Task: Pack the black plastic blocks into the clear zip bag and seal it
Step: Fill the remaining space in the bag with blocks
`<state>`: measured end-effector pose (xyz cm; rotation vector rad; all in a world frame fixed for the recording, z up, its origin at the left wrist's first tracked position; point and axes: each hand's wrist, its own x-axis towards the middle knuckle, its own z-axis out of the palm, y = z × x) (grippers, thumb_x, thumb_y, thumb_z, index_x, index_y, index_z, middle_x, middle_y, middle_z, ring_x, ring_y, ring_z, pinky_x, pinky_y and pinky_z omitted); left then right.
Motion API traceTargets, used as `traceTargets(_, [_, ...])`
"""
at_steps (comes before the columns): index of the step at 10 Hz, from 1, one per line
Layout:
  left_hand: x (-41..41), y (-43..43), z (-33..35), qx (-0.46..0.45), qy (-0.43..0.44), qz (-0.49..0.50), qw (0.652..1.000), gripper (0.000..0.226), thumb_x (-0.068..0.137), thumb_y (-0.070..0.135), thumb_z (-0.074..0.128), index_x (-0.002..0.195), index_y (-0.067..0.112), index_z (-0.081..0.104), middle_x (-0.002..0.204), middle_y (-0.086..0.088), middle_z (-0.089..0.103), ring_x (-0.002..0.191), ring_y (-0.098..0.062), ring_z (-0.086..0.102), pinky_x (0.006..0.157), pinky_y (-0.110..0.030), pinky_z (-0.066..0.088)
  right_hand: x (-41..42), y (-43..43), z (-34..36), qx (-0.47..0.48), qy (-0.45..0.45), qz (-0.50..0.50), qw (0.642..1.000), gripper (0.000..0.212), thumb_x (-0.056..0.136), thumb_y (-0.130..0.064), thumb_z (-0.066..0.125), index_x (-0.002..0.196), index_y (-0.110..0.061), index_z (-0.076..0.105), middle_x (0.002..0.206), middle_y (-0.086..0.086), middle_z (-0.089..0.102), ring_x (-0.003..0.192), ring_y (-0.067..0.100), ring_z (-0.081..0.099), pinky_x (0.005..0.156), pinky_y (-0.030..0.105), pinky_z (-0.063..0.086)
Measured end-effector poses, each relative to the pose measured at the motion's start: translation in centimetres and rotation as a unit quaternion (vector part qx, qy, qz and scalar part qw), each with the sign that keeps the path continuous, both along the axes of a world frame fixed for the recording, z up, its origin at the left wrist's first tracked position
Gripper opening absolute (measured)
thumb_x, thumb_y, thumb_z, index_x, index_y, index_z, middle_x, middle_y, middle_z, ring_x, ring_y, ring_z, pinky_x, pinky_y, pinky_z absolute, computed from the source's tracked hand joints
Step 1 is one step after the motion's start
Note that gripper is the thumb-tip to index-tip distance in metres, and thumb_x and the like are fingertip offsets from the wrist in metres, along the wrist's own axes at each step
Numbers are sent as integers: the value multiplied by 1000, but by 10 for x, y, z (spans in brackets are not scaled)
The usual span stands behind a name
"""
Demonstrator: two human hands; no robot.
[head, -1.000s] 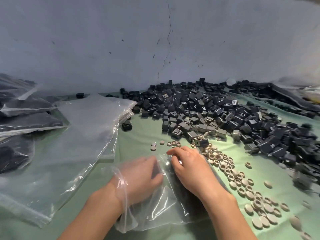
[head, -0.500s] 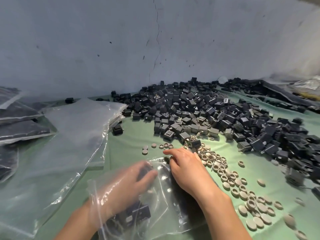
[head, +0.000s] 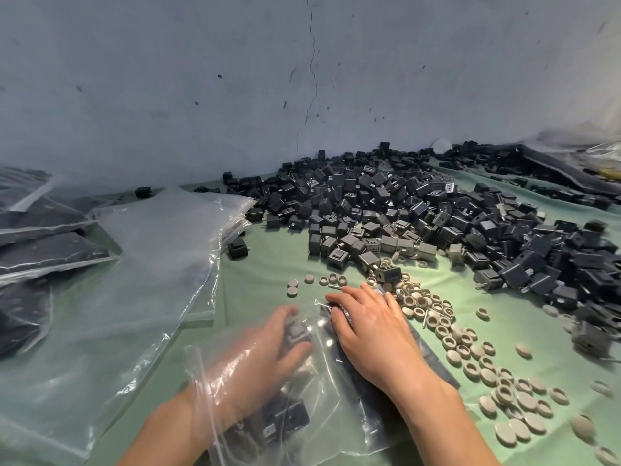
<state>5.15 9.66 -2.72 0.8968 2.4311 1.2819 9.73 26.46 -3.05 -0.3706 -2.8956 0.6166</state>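
Observation:
A clear zip bag lies on the green cloth right in front of me. My left hand is inside it up to the wrist, thumb and fingers curled round a black block. More black blocks sit in the bag near my wrist. My right hand lies palm down on top of the bag, its fingers stretched to the bag's far edge. A big loose pile of black blocks spreads behind and to the right.
A stack of empty clear bags lies to the left, with filled bags beyond it. Beige round caps are scattered right of my right hand. A single block sits by the bag stack. A grey wall closes the back.
My left hand has pushed deeper into the bag and the plastic now reaches my forearm. Blocks have come into sight in the bag near my wrist. My right hand has stayed on the bag.

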Motion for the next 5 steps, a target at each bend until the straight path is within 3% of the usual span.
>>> traceTargets(1, [1, -3, 1, 13, 39, -14, 999, 16, 98, 11, 56, 113, 9, 48, 92, -14, 65, 68, -13, 59, 70, -31, 53, 0, 0, -1, 2, 0, 0, 1000, 42, 107, -44, 24, 147, -42, 37, 157, -16, 32, 152, 10, 10, 122, 40, -8])
traceTargets(2, [1, -6, 1, 7, 102, 2, 995, 10, 99, 21, 55, 101, 13, 50, 85, -3, 63, 69, -6, 58, 68, -21, 48, 0, 0, -1, 1, 3, 1, 1000, 42, 107, -44, 24, 147, -41, 38, 157, -16, 33, 152, 9, 11, 122, 40, -7])
traceTargets(3, [6, -3, 3, 41, 75, -11, 996, 12, 99, 14, 54, 95, 2, 54, 82, -11, 63, 64, -21, 56, 61, -23, 48, 0, 0, -1, 1, 6, 1, 1000, 42, 107, -44, 24, 146, -41, 39, 156, -16, 34, 152, 10, 11, 122, 41, -6])
traceTargets(4, [9, 0, 2, 65, 30, -15, 997, 12, 97, 1, 52, 92, -8, 58, 75, -11, 55, 59, -8, 48, 59, -18, 44, 0, 1, -2, 0, 8, 2, 1000, 42, 107, -44, 25, 146, -40, 39, 156, -16, 34, 152, 10, 11, 122, 41, -7])
traceTargets(5, [11, 0, 3, 70, 34, -17, 997, 10, 98, 1, 52, 95, -6, 59, 79, -9, 58, 63, 0, 51, 66, -15, 45, 0, 1, -2, 0, 9, 4, 1000, 42, 107, -43, 25, 146, -40, 39, 156, -15, 34, 152, 10, 11, 122, 40, -8])
